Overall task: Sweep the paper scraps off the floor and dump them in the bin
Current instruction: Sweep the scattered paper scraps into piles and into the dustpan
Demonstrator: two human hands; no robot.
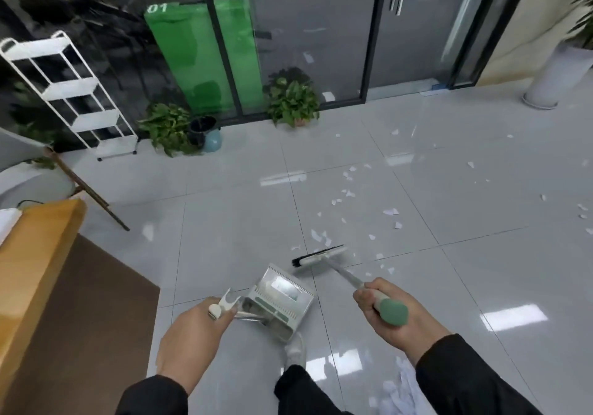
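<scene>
My left hand (192, 334) grips the top of the handle of a white and green dustpan (279, 296), which stands on the grey tile floor just ahead of my foot. My right hand (382, 312) holds the green-capped handle of a small broom (321, 258); its black-bristled head rests on the floor just beyond the dustpan's mouth. White paper scraps (348, 193) lie scattered over the tiles ahead and to the right, the nearest a little beyond the broom head. A black bin (201, 130) stands far ahead by the glass wall.
A wooden counter (35, 254) with a brown mat runs along the left. A white wire rack (73, 93), potted plants (293, 100) and a blue pot line the glass wall. A white pillar base (555, 77) stands at far right. More paper lies by my right sleeve.
</scene>
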